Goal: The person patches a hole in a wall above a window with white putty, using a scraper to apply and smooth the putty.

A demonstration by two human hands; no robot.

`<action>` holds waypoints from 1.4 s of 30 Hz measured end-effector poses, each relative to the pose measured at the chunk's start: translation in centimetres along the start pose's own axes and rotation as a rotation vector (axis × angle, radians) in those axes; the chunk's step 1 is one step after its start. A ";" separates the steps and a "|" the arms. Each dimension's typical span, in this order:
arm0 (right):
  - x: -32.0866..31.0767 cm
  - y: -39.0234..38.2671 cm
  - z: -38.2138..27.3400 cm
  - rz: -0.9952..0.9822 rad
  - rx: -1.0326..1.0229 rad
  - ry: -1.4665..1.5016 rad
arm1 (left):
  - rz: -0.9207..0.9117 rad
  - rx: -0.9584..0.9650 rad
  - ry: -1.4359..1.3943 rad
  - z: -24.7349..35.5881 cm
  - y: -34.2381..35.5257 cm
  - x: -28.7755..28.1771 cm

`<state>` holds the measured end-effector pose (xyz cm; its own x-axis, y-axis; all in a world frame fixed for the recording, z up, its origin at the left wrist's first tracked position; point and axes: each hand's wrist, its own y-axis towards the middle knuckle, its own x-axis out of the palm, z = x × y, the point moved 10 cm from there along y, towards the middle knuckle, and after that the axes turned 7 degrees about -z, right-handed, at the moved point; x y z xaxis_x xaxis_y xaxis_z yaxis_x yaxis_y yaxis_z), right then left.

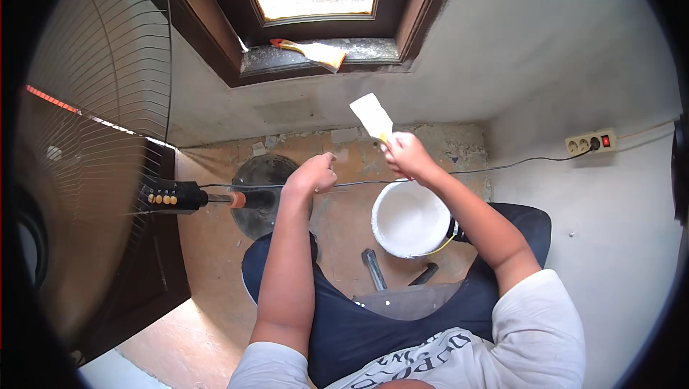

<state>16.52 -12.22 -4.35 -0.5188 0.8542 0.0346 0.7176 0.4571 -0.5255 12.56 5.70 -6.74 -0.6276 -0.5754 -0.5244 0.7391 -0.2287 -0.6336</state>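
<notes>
**Putty knife raised over a white bucket, below the window**

Up near the picture's middle, the right hand (408, 153) pinches the yellow handle of a putty knife (372, 115), its grip pressed together around it. The broad blade is coated white and tilts toward eleven o'clock, held against the pale wall under the window sill (359, 52). At five o'clock from that hand, just below the forearm, stands a white bucket (411, 218) on the floor (215, 245), white inside too, with a thin yellow handle showing at its rim.

At nine o'clock from the knife hand, a little apart, the left hand (313, 172) is loosely curled, fingers drawn in; it holds nothing that can be made out, and hangs near a thin dark cable (502, 167) that runs toward three o'clock to a power strip (590, 142) lying against the wall. Below the bucket, at six o'clock, two dark tool handles (373, 268) lie on the floor beside the person's dark-clothed knees.

Farther out, a yellow rag (316, 52) rests on the sill at twelve o'clock. A large standing fan (100, 145) fills the nine o'clock side, its round base (262, 174) just beyond the left hand.
</notes>
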 end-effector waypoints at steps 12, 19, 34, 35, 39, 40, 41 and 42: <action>-6.9 -17.0 10.5 -0.583 0.563 -0.998 | -0.451 -0.054 0.041 4.0 -3.5 7.0; -6.7 -16.6 11.7 -0.668 0.579 -1.035 | -0.756 0.016 0.006 9.9 -7.7 15.1; -6.4 -14.3 18.7 -0.769 0.490 -0.682 | -0.742 -0.360 -0.958 17.6 -4.7 32.3; -6.4 -14.3 18.7 -0.767 0.459 -0.616 | -0.699 -0.342 -1.032 17.9 -4.5 32.6; -7.4 -14.4 19.5 -0.758 0.465 -0.477 | -0.581 -0.197 -1.338 19.6 -3.4 32.8; -7.9 -14.2 19.7 -0.711 0.482 -0.422 | -0.545 -0.122 -1.458 20.1 -3.0 32.4; -7.9 -14.2 19.8 -0.726 0.467 -0.375 | -0.527 -0.122 -1.501 20.1 -2.7 32.4; -8.1 -14.2 20.0 -0.721 0.474 -0.357 | -0.527 -0.115 -1.510 20.3 -2.6 32.5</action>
<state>1.29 -30.58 -14.17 -0.9334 0.2412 0.2656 -0.0570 0.6313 -0.7734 -4.77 -28.31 -10.60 0.0624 -0.6831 0.7277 0.4633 -0.6260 -0.6273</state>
